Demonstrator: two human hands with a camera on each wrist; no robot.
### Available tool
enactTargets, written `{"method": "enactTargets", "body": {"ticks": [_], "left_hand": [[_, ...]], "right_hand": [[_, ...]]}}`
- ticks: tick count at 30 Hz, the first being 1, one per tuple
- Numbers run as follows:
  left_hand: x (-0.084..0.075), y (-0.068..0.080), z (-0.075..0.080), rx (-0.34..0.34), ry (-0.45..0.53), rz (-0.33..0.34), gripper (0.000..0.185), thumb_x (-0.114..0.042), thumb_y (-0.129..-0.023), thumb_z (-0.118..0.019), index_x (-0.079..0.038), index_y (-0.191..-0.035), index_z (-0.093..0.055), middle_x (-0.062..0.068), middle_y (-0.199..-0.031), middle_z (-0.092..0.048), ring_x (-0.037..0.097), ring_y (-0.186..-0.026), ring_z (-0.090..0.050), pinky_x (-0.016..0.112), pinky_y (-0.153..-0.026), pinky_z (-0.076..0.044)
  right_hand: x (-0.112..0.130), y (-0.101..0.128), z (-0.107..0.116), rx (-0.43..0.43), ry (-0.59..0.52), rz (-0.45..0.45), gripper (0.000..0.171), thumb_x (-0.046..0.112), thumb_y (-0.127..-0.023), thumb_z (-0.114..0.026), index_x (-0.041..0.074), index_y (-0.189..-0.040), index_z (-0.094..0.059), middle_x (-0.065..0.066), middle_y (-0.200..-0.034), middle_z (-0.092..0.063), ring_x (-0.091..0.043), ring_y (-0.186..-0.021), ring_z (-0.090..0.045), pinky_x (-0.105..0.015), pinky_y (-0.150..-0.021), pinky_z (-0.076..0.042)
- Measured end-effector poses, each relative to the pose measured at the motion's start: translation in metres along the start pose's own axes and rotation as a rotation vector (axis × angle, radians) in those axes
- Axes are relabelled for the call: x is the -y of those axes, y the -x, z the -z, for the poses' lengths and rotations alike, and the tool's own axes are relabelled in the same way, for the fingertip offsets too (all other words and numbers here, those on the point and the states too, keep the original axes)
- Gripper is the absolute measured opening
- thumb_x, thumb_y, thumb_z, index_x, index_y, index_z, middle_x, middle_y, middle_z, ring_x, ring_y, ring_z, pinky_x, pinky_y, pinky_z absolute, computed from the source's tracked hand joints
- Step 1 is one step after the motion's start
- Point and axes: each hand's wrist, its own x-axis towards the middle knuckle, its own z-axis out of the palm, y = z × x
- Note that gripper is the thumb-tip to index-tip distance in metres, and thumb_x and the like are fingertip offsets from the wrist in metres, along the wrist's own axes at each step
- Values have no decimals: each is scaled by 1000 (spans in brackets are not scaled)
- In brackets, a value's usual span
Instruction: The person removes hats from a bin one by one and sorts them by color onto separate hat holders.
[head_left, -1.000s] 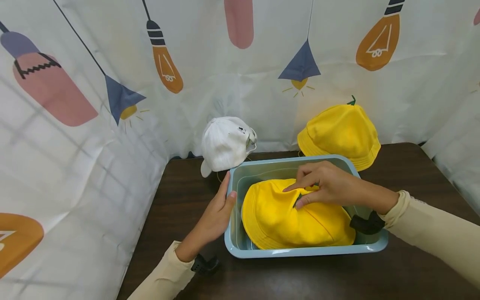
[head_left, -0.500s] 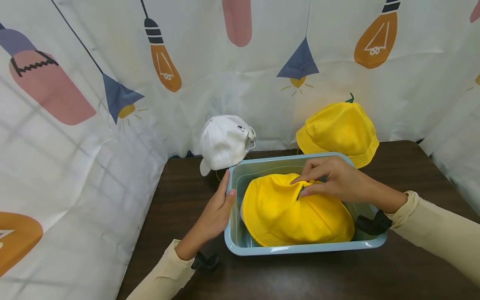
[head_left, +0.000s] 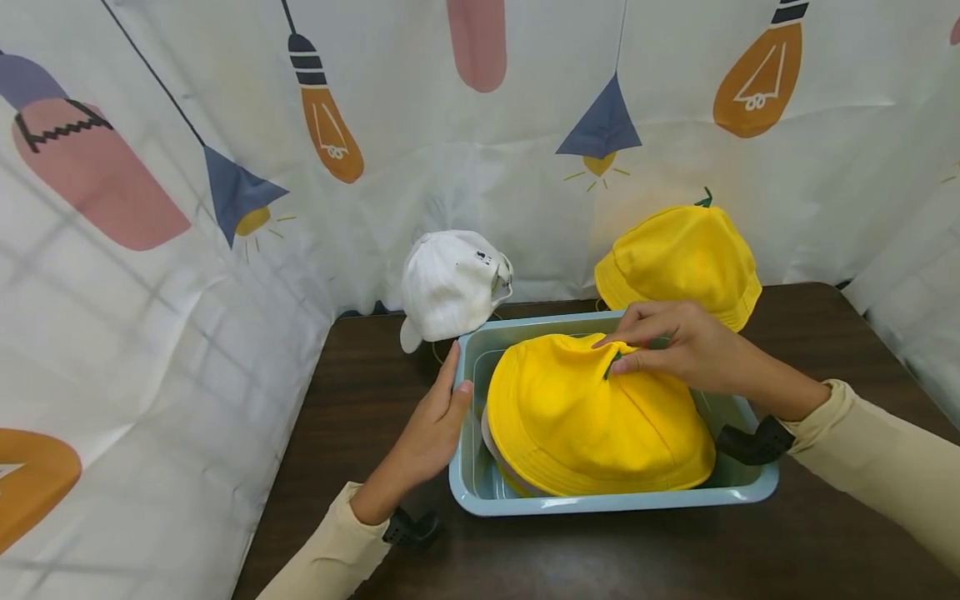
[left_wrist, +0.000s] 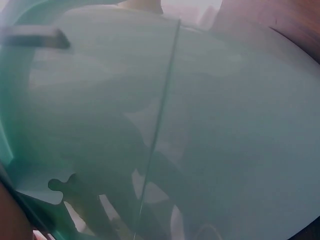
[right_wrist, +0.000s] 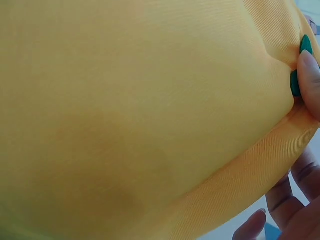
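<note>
In the head view, a yellow bucket hat [head_left: 585, 425] with a green stem at its top is lifted slightly inside a light blue plastic bin [head_left: 600, 502]. My right hand [head_left: 682, 346] pinches its crown beside the stem; the right wrist view shows the thumb by the green tab [right_wrist: 295, 83] and the yellow cloth [right_wrist: 150, 100] bunched there. Along the bin's left side my left hand [head_left: 427, 425] rests, fingers straight against the outer wall and thumb at the rim. Beneath the hat a pale brim [head_left: 492, 442] and a sliver of yellow show; the rest is hidden.
Behind the bin, a white baseball cap [head_left: 453, 283] stands at the back left and another yellow bucket hat [head_left: 682, 258] at the back right. The dark wooden table [head_left: 360, 400] meets a white printed cloth backdrop [head_left: 525, 192] at the back and sides.
The right hand has drawn the pinched yellow hat upward and slightly right, exposing the pale brim under it. The left hand stays at the bin's side.
</note>
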Motion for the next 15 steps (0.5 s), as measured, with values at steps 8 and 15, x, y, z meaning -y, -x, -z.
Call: {"method": "enactTargets", "body": {"ticks": [8,15], "left_hand": [[0,1,1,1,3,-1,64,-24,-113,-34,-21,-165,4,-5,-172,4,19,-159,-3,53,-127,-12],[0,1,0,-4,-11,2,65,-27,-113,-35,-20,-165,3,-4,-173,3,20,-159,-4,53,-126,-13]], "right_hand": [[10,-6,12,-37,-1,-35,33,-6,-80,-81,10,-109,-81,5,-96,-72,-10,-87,-65,-19,-70,-55],[24,-12,27,-83,18,-83,31,-7,-82,-79,3,-112,-79,2,-93,-70,-12,-81,-60,-21,-63,-51]]}}
